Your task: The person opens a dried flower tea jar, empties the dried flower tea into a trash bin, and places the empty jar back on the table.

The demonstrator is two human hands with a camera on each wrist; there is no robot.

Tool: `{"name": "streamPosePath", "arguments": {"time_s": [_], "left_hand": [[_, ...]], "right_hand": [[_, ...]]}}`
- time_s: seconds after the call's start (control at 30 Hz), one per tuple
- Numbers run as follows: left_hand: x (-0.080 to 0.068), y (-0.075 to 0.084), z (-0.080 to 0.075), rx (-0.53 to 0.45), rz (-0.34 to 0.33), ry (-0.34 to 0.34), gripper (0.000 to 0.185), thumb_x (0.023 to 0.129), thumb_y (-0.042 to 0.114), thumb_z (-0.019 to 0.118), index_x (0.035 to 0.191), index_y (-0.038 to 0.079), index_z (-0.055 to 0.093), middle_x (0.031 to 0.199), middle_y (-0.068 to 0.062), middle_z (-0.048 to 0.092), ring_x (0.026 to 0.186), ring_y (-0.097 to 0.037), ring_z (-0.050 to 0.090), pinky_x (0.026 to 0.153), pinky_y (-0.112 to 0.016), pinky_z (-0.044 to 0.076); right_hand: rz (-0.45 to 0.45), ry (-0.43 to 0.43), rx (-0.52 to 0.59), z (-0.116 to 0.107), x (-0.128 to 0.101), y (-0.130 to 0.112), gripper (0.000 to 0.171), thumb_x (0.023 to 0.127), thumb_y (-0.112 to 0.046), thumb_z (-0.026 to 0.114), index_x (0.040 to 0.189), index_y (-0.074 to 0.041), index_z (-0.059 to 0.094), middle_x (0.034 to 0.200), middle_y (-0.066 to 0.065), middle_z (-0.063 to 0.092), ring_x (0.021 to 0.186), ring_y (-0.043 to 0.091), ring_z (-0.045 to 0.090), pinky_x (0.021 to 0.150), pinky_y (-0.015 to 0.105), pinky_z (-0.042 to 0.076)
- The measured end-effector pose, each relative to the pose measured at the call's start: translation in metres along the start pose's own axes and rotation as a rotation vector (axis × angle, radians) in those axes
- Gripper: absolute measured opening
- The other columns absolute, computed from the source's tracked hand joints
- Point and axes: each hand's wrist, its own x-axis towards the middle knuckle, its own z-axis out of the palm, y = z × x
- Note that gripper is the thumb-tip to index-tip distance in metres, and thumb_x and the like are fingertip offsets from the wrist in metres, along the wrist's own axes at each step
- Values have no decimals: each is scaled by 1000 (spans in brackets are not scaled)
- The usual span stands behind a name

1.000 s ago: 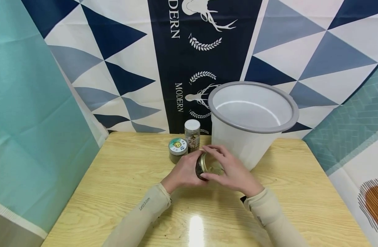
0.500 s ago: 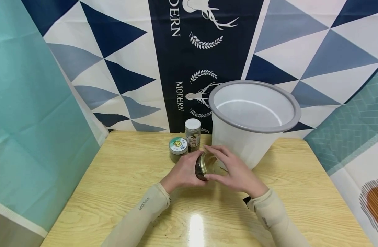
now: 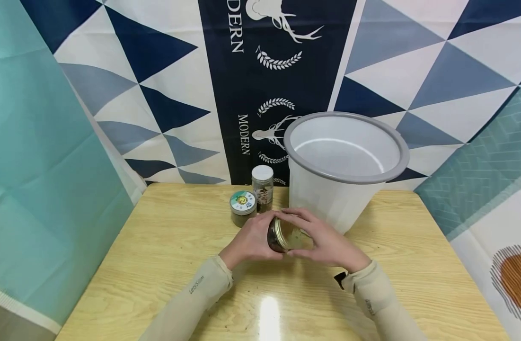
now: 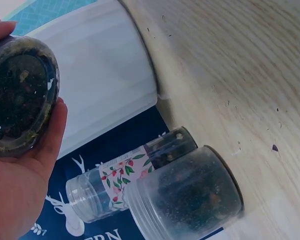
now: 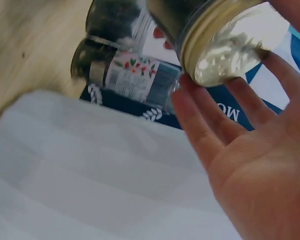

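Observation:
In the head view my left hand [image 3: 252, 239] grips a jar with dark contents [image 3: 273, 237], tipped on its side. Its round bottom [image 4: 22, 97] faces the left wrist camera. The fingers and thumb of my right hand [image 3: 326, 240] curl round the gold lid [image 3: 295, 236] at the jar's other end. In the right wrist view several fingertips [image 5: 181, 100] lie right at the shiny lid's edge, the palm apart from its face. Behind the left hand stand a squat jar with a green-and-white top [image 3: 243, 208] and a taller, white-capped jar [image 3: 262, 189] with a floral label.
A large white bucket [image 3: 328, 203] with a grey rim stands right behind the right hand. Patterned cloth [image 3: 175, 113] hangs along the back and sides of the wooden table [image 3: 158, 246]. Small dark specks lie on the wood.
The right hand has turned a little, its upper fingers moving down closer round the lid. The left hand still holds the jar in nearly the same spot.

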Motion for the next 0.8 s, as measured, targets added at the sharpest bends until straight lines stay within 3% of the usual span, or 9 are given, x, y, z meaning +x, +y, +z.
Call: {"name": "streamPosePath", "arguments": {"time_s": [0.07,0.13,0.3,0.43,0.57,0.67,0.73,0.8], "left_hand": [[-1,0,1,4,-5,-4,95,63,40,94,143,11,52,129,-3,67,115,-18,66,102,-34,56],[-1,0,2,6,-8,1,93,62,38,94,141,11,53,126,-3,68,111,-17,66,99,-33,57],[-2,-1,3,8,-14,1,89,60,35,96,135,9,55,119,-3,68,105,-17,66,95,-31,58],[-4,-3,5,-12,-13,-3,90,61,36,96,136,10,54,121,-2,68,106,-17,66,96,-31,58],[-9,-8,5,-16,-26,8,93,61,36,95,139,11,53,123,-2,67,108,-16,66,98,-32,57],[-8,-10,6,-16,-23,18,94,60,36,93,141,10,53,125,-2,67,109,-16,66,98,-33,57],[-7,-9,8,-24,-12,19,93,60,35,94,141,10,53,125,-2,67,108,-16,66,97,-33,57],[-4,-8,11,-34,0,19,92,60,34,95,139,9,54,123,-2,67,106,-15,66,96,-32,57]], "right_hand": [[2,-8,23,2,-1,1,90,86,-33,85,162,-25,37,161,11,40,145,35,46,113,57,46],[36,14,30,4,-2,2,88,89,-38,81,163,-25,34,161,10,41,144,34,47,112,57,46],[124,85,-19,11,2,1,79,90,-45,78,157,-17,45,136,9,62,119,28,63,99,50,55],[118,62,-89,16,4,2,80,89,-50,77,154,-13,50,127,8,67,109,24,64,92,46,56],[39,-8,-74,16,6,3,85,89,-47,79,160,-22,40,146,9,57,126,27,60,104,49,54],[16,-17,-43,15,5,4,90,88,-43,81,163,-28,33,162,7,42,144,31,47,116,54,44],[43,7,-46,14,3,3,89,89,-45,79,163,-28,33,163,6,40,146,32,46,116,54,44],[87,24,-71,15,1,3,84,92,-50,74,162,-25,35,157,7,46,138,31,53,113,51,48]]}}
